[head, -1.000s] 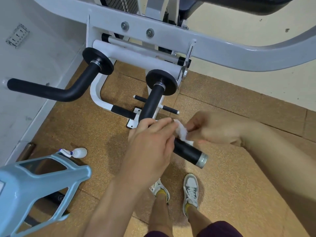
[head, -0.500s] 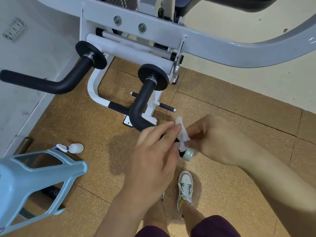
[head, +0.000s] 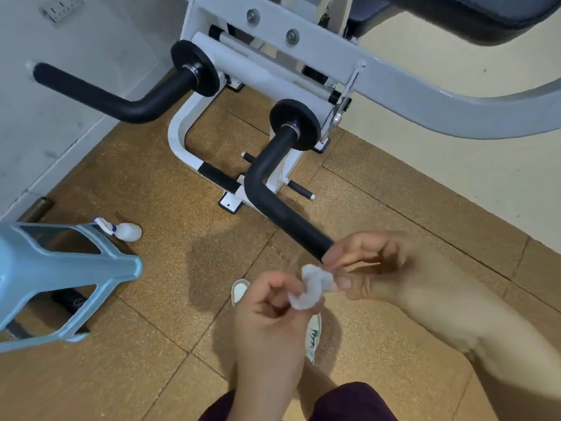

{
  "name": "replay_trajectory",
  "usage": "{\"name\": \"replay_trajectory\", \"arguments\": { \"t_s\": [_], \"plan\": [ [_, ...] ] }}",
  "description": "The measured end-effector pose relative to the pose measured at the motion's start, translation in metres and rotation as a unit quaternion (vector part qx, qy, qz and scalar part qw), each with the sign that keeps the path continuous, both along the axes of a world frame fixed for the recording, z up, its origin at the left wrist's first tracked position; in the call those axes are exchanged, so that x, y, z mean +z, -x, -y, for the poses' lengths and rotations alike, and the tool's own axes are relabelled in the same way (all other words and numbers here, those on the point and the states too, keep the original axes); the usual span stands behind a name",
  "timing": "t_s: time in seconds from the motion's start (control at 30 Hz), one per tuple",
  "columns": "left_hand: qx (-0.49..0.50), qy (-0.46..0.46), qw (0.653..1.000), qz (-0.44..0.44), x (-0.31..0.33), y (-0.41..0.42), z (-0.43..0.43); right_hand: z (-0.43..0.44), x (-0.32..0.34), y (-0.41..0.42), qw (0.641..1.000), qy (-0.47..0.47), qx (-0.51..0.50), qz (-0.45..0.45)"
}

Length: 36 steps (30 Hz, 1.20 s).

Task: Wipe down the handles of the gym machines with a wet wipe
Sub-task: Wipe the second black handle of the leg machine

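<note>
A crumpled white wet wipe (head: 312,288) sits between my two hands, just below the end of the near black bent handle (head: 273,202). My left hand (head: 270,311) pinches the wipe's lower part. My right hand (head: 373,268) holds its upper part with thumb and fingers, and covers the handle's tip. Neither hand grips the handle. A second black bent handle (head: 100,95) sticks out to the left from the white machine frame (head: 303,31).
A light blue plastic stool (head: 60,268) stands at the left. A small white spray bottle (head: 126,230) lies on the brown cork floor beside it. The wall runs along the left; my shoes (head: 312,335) are below my hands.
Both hands have slid off the end of the near handle and pulled back toward me with the wipe. The wipe, earlier wrapped on the handle, is now bunched between my fingers.
</note>
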<state>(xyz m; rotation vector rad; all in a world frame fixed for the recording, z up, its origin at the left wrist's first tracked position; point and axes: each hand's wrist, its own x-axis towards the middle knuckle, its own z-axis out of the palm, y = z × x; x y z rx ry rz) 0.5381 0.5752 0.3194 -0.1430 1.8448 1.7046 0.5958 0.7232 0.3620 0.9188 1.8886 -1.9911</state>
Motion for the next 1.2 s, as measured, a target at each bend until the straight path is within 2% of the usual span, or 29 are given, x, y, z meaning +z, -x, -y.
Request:
{"name": "replay_trajectory", "arguments": {
  "t_s": [0.07, 0.17, 0.33, 0.4, 0.53, 0.8, 0.93, 1.07, 1.2],
  "plan": [
    [0.089, -0.042, 0.990, 0.100, -0.008, 0.001, -0.002, 0.000, -0.003, 0.001, 0.995, -0.101, -0.015, 0.017],
    [0.185, -0.130, 0.946, 0.231, -0.023, -0.003, -0.009, 0.001, -0.011, 0.007, 0.956, -0.291, -0.029, 0.032],
    [0.254, -0.164, 0.888, 0.346, -0.023, -0.022, -0.036, 0.009, -0.019, 0.016, 0.919, -0.383, 0.061, 0.070],
    [0.267, -0.172, 0.887, 0.335, -0.025, -0.023, -0.038, 0.005, -0.017, 0.021, 0.915, -0.386, 0.075, 0.085],
    [0.220, -0.151, 0.938, 0.221, -0.031, -0.016, -0.037, -0.004, -0.016, 0.030, 0.905, -0.400, 0.118, 0.088],
    [0.189, -0.135, 0.969, 0.086, -0.028, -0.016, -0.043, -0.013, -0.022, 0.040, 0.919, -0.370, 0.113, 0.072],
    [0.270, -0.156, 0.941, 0.132, -0.037, 0.001, -0.054, -0.015, -0.023, 0.041, 0.922, -0.362, 0.114, 0.075],
    [0.216, -0.172, 0.946, 0.169, -0.034, -0.022, -0.047, -0.015, -0.021, 0.045, 0.918, -0.363, 0.133, 0.085],
    [0.205, -0.157, 0.951, 0.171, -0.047, -0.001, -0.048, -0.017, -0.019, 0.049, 0.920, -0.352, 0.146, 0.092]
  ]
}}
